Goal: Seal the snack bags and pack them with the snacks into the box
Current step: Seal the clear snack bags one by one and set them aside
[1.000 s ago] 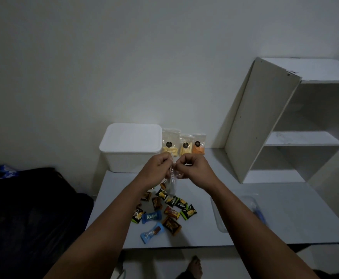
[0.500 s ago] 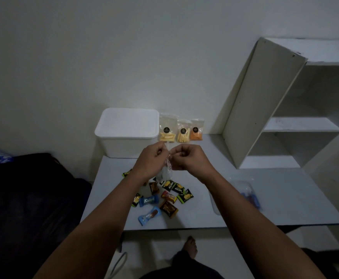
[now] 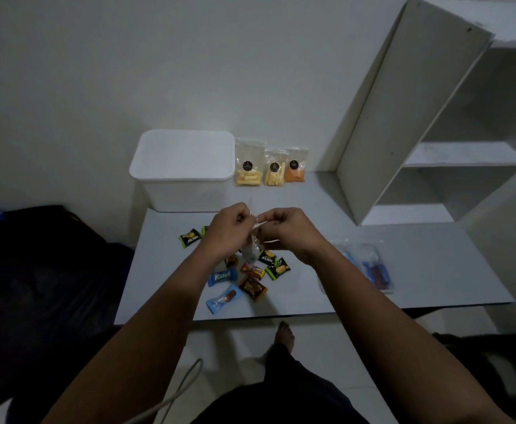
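Observation:
My left hand (image 3: 226, 232) and my right hand (image 3: 287, 232) pinch the top of a small clear snack bag (image 3: 252, 247), which hangs between them above the table. Under it lie several wrapped candies (image 3: 252, 275), green, blue, orange and brown, with one green candy (image 3: 190, 238) apart at the left. A white box (image 3: 183, 169) with its lid on stands at the back of the table. Three clear snack bags (image 3: 270, 166) with yellow and orange snacks lean on the wall beside it.
The grey table (image 3: 419, 264) ends at a front edge close to me. A clear packet with blue and red items (image 3: 370, 267) lies at the right. A white shelf unit (image 3: 434, 133) stands at the back right. Dark fabric (image 3: 36, 270) lies at the left. A foot (image 3: 284, 332) shows below.
The view has tilted down, so the table and box sit lower in the frame. Both hands stay together on the clear bag, fingers working along its top.

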`<state>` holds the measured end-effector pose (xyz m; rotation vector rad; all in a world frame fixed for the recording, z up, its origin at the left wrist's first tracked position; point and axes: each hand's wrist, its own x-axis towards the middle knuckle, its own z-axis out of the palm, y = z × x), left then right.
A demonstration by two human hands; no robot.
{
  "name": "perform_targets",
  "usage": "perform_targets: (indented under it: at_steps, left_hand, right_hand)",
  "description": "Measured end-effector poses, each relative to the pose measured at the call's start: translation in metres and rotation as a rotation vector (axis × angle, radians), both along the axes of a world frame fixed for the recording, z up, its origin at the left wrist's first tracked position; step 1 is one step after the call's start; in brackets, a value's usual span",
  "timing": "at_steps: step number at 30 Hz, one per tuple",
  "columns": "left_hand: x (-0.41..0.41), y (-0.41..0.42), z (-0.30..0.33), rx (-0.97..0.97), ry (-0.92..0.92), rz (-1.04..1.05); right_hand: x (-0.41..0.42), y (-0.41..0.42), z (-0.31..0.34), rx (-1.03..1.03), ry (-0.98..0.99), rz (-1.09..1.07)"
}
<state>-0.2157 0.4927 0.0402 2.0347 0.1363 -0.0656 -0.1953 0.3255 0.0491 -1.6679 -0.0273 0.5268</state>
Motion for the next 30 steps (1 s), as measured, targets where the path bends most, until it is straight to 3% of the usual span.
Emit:
perform_targets:
  at_steps: [5,11,16,21,26,30]
  left_hand:
    - [0.014,-0.016,-0.009,-0.182,0.222,-0.004]
    - [0.037,-0.036,-0.029,-0.323,0.228,-0.096]
    - [0.075,-0.052,-0.065,-0.197,-0.024,0.148]
    - [0.137,-0.071,-0.104,-0.075,0.109,-0.082]
    - [0.206,-0.118,-0.137,-0.034,0.153,0.058]
    - [0.266,-0.152,-0.157,-0.171,0.242,0.16]
  right_hand:
    - [0.015,-0.012,-0.013,0.015,-0.032,-0.08]
    - [0.04,-0.042,-0.032,-0.049,-0.03,-0.079]
    - [0.08,-0.082,-0.046,-0.142,-0.051,-0.028]
    - [0.138,-0.124,-0.061,-0.105,-0.012,-0.033]
    - [0.202,-0.154,-0.119,-0.092,-0.023,-0.216]
    - [0.246,-0.172,-0.182,-0.3,0.014,-0.185]
